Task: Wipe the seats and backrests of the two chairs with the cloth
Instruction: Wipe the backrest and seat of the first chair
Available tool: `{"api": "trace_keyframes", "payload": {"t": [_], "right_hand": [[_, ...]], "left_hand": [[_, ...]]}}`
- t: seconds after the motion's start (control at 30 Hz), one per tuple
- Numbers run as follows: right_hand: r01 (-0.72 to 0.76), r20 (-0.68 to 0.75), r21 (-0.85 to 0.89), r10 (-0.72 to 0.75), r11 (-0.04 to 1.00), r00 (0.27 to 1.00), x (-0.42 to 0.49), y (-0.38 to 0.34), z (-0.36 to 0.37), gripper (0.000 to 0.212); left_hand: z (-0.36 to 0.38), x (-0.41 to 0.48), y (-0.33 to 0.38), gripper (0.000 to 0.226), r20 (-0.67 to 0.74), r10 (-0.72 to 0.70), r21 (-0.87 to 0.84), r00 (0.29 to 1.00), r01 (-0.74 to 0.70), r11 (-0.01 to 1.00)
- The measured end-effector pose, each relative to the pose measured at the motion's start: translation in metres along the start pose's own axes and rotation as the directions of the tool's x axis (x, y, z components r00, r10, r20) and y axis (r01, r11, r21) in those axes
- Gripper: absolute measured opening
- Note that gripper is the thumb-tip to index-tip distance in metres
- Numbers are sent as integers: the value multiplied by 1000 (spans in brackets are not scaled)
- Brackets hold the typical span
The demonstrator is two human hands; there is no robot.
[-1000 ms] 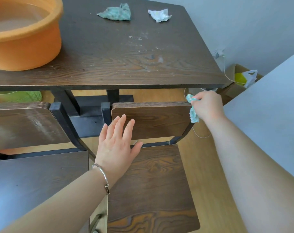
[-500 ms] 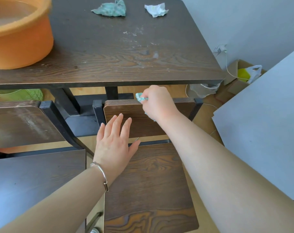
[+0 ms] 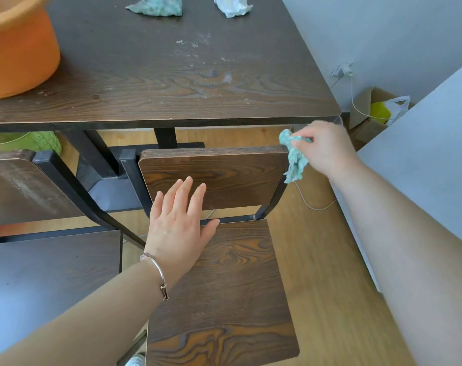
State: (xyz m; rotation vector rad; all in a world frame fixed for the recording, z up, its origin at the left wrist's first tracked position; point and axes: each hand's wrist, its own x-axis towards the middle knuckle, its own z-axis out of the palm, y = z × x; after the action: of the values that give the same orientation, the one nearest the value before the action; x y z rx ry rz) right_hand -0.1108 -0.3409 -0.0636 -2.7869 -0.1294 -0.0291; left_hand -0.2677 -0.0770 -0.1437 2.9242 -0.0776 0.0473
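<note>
A dark wooden chair stands below me, its backrest tucked near the table edge and its seat in the middle foreground. My right hand is shut on a crumpled teal cloth at the backrest's top right corner. Over the gap between backrest and seat lies my left hand, flat with fingers spread and holding nothing. A second chair is at the left, with its backrest and seat partly in view.
A dark wooden table carries an orange basin, another teal cloth and a crumpled white tissue. A grey board leans at the right. A cardboard box with a plastic bag sits by the wall.
My right hand has swept the cloth along the backrest's top edge from the middle back to the right corner. My left hand has stayed in place.
</note>
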Motion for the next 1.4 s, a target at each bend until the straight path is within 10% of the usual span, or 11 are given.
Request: {"api": "trace_keyframes", "payload": {"t": [0.83, 1.13, 1.4], "right_hand": [[163, -334, 129, -112, 978, 936, -80, 20, 90, 20], [-31, -481, 475, 289, 879, 828, -95, -18, 200, 15], [39, -334, 508, 155, 861, 930, -122, -87, 283, 7]], "left_hand": [[67, -20, 10, 69, 32, -41, -69, 999, 43, 997], [105, -46, -24, 70, 152, -80, -32, 985, 86, 996], [115, -53, -55, 71, 186, -131, -1, 974, 133, 991]]}}
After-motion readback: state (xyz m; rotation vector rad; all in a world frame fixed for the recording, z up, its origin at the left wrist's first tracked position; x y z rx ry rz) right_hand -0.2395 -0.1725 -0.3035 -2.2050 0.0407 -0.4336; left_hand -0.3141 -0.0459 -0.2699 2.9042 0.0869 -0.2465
